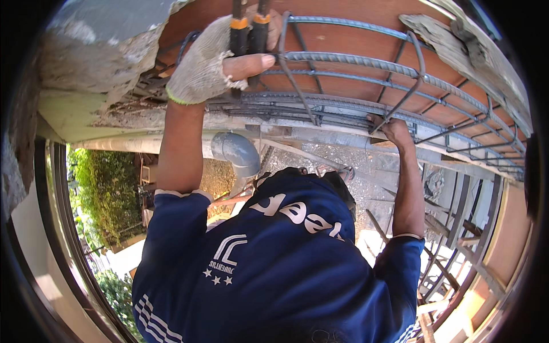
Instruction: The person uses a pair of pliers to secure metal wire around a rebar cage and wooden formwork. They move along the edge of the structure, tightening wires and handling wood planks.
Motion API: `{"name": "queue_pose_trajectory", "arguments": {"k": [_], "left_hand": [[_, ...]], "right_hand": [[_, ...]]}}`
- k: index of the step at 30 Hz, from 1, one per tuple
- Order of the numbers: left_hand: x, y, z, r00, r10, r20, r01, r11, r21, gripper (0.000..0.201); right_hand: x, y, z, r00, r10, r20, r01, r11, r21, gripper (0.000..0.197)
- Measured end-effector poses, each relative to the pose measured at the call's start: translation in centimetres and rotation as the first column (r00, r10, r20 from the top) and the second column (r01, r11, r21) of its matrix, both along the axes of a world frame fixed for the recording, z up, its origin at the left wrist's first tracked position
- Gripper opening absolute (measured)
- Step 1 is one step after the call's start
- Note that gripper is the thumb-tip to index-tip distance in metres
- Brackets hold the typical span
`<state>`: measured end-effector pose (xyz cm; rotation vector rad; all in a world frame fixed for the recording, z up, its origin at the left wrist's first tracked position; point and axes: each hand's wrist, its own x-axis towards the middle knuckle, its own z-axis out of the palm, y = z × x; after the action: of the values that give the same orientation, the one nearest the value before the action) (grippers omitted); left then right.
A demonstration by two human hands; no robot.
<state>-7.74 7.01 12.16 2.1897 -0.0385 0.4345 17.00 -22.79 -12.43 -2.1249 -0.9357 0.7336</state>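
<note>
My left hand (206, 60), in a worn knit glove with the thumb bare, is closed around the two black handles of a plier-like tool (239, 37) with orange bands. The tool's head is out of view above. Beside it runs a rebar cage (354, 60) of ribbed long bars with bent stirrups. My bare right hand (396, 131) has its fingers curled at the cage's lower bars, by the low end of a stirrup (403, 103). Part of those fingers is hidden behind the bars.
Reddish-brown board (343, 43) lies behind the cage. Broken concrete (108, 63) juts in at the upper left, and a ragged grey piece (457, 46) at the upper right. A grey pipe elbow (237, 153) sits below the ledge. Wooden poles (457, 228) stand at the right, plants (108, 194) at the left.
</note>
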Motion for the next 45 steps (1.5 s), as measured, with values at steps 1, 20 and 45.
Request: {"name": "queue_pose_trajectory", "arguments": {"k": [1, 20, 45], "left_hand": [[0.5, -0.7, 0.3, 0.998, -0.018, -0.058, 0.008, 0.987, -0.159, 0.027], [0.7, -5.0, 0.6, 0.869, 0.482, -0.112, -0.416, 0.833, 0.365, 0.049], [0.3, -7.2, -0.8, 0.793, 0.603, 0.091, -0.585, 0.71, 0.392, 0.056]], "right_hand": [[0.8, 0.5, -0.7, 0.996, 0.083, -0.031, -0.083, 0.997, 0.006, 0.029], [3.3, 6.4, -2.4, 0.584, 0.794, 0.17, -0.778, 0.607, -0.163, 0.03], [4.3, 2.5, 2.0, 0.815, 0.572, -0.097, -0.576, 0.817, -0.021, 0.043]]}}
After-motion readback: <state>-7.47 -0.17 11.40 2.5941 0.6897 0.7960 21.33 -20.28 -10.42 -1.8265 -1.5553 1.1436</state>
